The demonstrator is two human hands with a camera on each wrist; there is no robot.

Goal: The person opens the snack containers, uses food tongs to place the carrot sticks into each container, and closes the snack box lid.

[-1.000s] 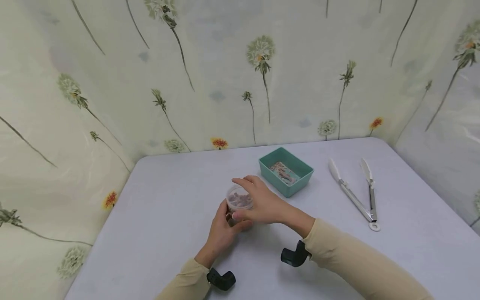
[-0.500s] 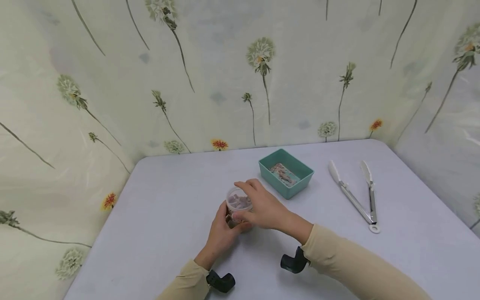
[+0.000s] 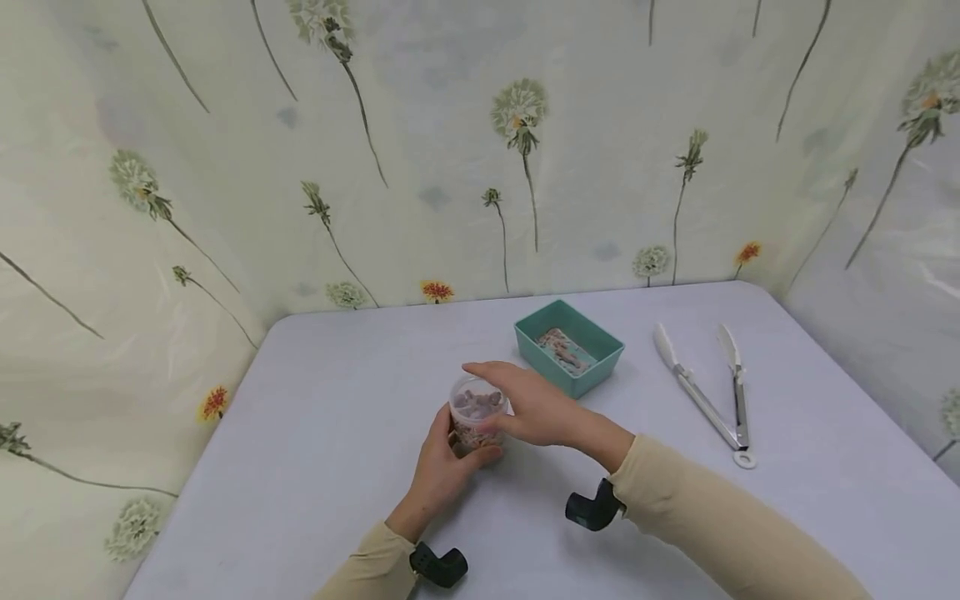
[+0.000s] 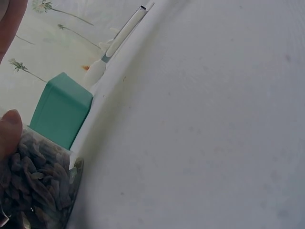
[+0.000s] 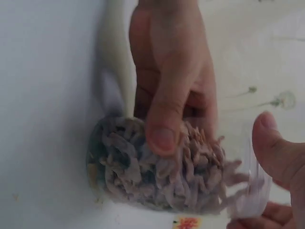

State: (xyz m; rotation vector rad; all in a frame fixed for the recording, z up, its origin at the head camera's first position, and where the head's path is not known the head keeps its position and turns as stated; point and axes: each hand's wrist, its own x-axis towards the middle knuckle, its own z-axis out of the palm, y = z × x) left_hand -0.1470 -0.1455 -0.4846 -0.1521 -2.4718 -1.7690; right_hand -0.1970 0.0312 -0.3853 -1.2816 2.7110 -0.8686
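A clear round jar [image 3: 476, 435] full of brownish-pink, strip-like pieces stands upright near the middle of the table. My left hand [image 3: 438, 465] grips its side low down, and the thumb lies across the front in the right wrist view. Over the jar's top, my right hand [image 3: 536, 407] holds a clear lid [image 5: 255, 191] by its edge, thumb on one side and fingers on the other. Some pieces poke up from the jar toward the lid in the right wrist view. Through the wall, the left wrist view shows the packed pieces [image 4: 35, 183].
Behind the right hand, a teal rectangular bin [image 3: 543, 363] holds a few similar pieces on its bottom. Farther right, metal tongs [image 3: 705, 408] with white tips lie spread on the white table [image 3: 330, 400]. A flower-printed sheet [image 3: 420, 150] hangs behind.
The right hand has shifted slightly at the jar's top, with more of the pieces below the rim now showing. The left hand keeps its grip; the bin and tongs stay put.
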